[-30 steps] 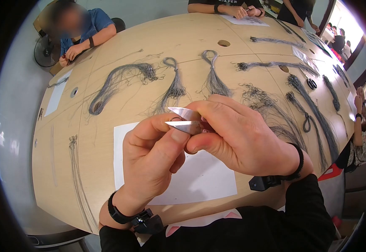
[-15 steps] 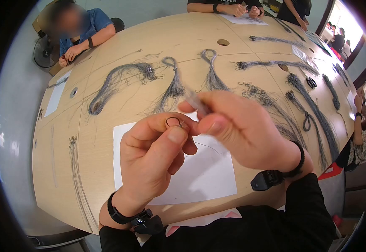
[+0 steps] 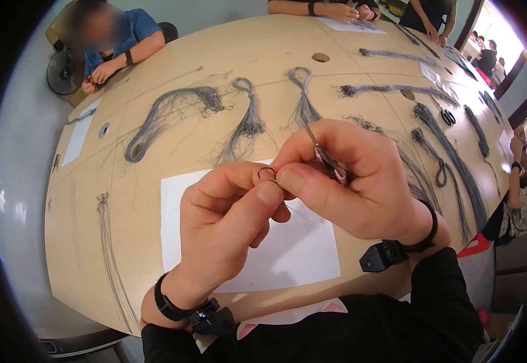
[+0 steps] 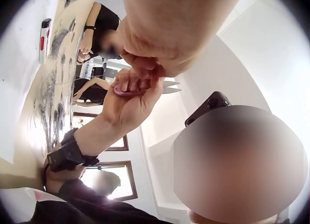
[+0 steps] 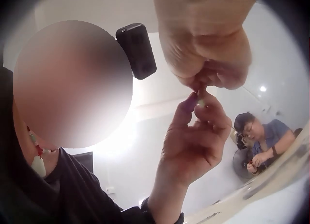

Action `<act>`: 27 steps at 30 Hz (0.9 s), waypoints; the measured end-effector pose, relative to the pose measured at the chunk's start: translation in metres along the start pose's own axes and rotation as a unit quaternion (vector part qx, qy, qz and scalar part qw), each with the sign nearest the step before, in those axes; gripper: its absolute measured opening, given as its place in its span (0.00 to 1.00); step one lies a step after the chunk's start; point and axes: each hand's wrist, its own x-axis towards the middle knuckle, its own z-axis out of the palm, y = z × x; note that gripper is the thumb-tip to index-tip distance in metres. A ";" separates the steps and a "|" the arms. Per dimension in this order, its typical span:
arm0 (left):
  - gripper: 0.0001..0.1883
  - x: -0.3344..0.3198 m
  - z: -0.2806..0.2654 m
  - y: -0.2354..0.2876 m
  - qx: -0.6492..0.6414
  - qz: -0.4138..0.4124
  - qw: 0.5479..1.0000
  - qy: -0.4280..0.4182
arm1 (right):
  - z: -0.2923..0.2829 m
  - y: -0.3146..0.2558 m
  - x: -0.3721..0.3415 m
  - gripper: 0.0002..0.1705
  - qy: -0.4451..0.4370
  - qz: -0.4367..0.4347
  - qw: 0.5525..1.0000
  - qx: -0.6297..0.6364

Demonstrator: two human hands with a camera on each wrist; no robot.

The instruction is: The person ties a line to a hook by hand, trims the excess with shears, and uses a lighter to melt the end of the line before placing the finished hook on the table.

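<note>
My left hand [image 3: 221, 212] pinches a small dark fish hook [image 3: 266, 172] between thumb and index finger, its curved bend showing above the fingertips. Against it, the thumb and index fingertip of my right hand [image 3: 360, 181] meet at the hook's side. A thin line [image 3: 302, 213] trails below the hands over the white sheet. Tucked in the right hand is a pair of small pink-handled thread snips [image 3: 331, 164], blades pointing away from the hook. In the left wrist view the snips' blades [image 4: 171, 87] stick out past the right hand.
Bundles of grey line with hooks lie about the table: a curved one [image 3: 166, 109], two looped ones [image 3: 249, 118], [image 3: 304, 103] and several at right. Separate hooked lines [image 3: 109, 254] lie at left. Black-handled scissors [image 3: 448, 117] rest at right. Other people sit around the table.
The snips' blades were beside the hook in the left fingers; the right hand drew them back and turned them away. Its thumb and index finger now meet the left fingertips at the hook.
</note>
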 end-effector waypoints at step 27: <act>0.06 0.000 0.007 0.009 0.019 -0.018 1.000 -0.014 | -0.004 0.058 0.001 0.09 -0.271 0.008 0.891 -0.364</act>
